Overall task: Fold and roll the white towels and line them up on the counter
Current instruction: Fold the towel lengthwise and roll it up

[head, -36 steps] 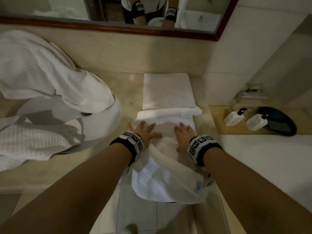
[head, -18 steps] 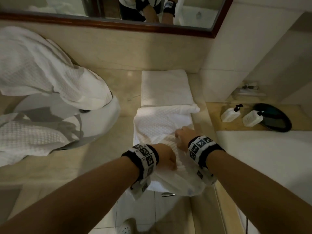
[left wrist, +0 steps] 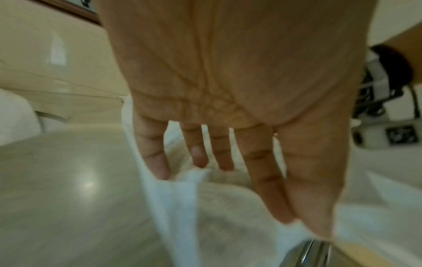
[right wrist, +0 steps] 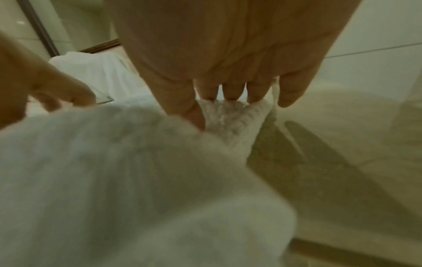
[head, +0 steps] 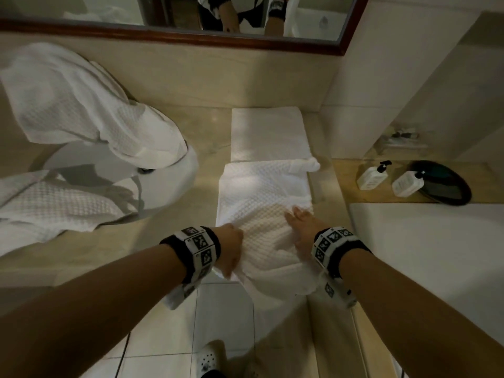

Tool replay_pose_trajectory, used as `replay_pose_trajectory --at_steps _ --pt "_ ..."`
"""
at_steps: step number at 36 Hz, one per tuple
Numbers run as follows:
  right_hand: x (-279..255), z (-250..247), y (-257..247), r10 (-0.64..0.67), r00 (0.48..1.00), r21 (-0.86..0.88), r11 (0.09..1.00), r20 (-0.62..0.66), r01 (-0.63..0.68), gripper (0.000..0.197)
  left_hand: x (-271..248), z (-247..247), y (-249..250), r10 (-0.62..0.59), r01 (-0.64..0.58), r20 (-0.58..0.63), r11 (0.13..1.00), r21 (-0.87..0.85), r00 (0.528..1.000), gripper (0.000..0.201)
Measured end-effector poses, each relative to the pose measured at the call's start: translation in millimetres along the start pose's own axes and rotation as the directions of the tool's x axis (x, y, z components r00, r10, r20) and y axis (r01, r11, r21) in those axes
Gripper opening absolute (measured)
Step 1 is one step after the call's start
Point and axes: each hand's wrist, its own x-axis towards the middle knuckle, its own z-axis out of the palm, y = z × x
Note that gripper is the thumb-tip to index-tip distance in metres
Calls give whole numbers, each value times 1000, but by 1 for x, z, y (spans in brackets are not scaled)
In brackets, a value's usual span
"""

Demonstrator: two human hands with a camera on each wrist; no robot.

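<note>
Wrist views blurred (towel (right wrist: pixel 137 180) weave smeared), bottle (head: pixel 372 177) labels unreadable, shoe (head: pixel 206 360) partly hidden

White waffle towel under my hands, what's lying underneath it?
The white waffle-weave towel lies on the beige stone counter, its near end hanging past the edge above the tiled floor. The left hand and right hand touch its top. Anything else beneath it is covered.

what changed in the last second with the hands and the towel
Both hands drew back from the middle of the waffle towel to its near end: left hand at the left edge, right hand flat on the right side. Less of it hangs off the counter. The folded towel behind and the bottles stayed put.
</note>
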Motion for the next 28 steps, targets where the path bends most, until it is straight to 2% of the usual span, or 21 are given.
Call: replay_pose_trajectory --at_steps 2,4,6,7,9,11,13,15,17,18,20,23,28 --pt "3 6 0 14 1000 20 1000 -26 -13 86 -2 11 -7 -34 34 1 998 54 999 39" --pt "4 10 -2 29 998 31 999 -62 -28 83 -3 15 -8 -78 76 20 996 53 997 48" --pt "2 13 -4 52 993 27 998 -104 -49 81 -5 7 -4 -168 169 28 985 -29 985 55" --pt "1 15 -5 59 991 20 998 -123 -57 79 -5 1 -3 -192 192 13 980 -59 981 51" --pt "-1 16 -7 86 984 10 996 -155 -86 76 -4 -14 -2 -195 182 -94 974 -133 976 42" --pt "-4 17 -11 122 976 7 992 -182 -123 76 -1 -20 3 -139 91 -231 974 -206 963 35" --pt "-6 19 -13 155 966 26 988 -206 -153 75 7 -17 13 -82 40 -181 973 -228 980 47" --pt "-8 20 -14 160 953 62 987 -259 -149 68 17 -7 26 -87 84 -17 984 -157 996 61" --pt "-10 19 -10 161 912 112 986 -376 -128 41 29 2 29 -144 145 14 983 -113 989 67" --pt "-13 17 -7 187 902 164 978 -389 -132 28 32 3 27 -154 152 -4 983 -105 988 66" --pt "-20 14 4 223 919 333 937 -324 -111 16 37 0 23 -142 139 -33 988 -61 989 60" --pt "-31 18 24 194 965 527 847 -175 -75 17 37 -18 18 -108 107 20 993 53 994 51" --pt "-57 21 31 108 994 592 803 -28 -71 28 44 -29 15 -136 135 6 986 100 991 48"
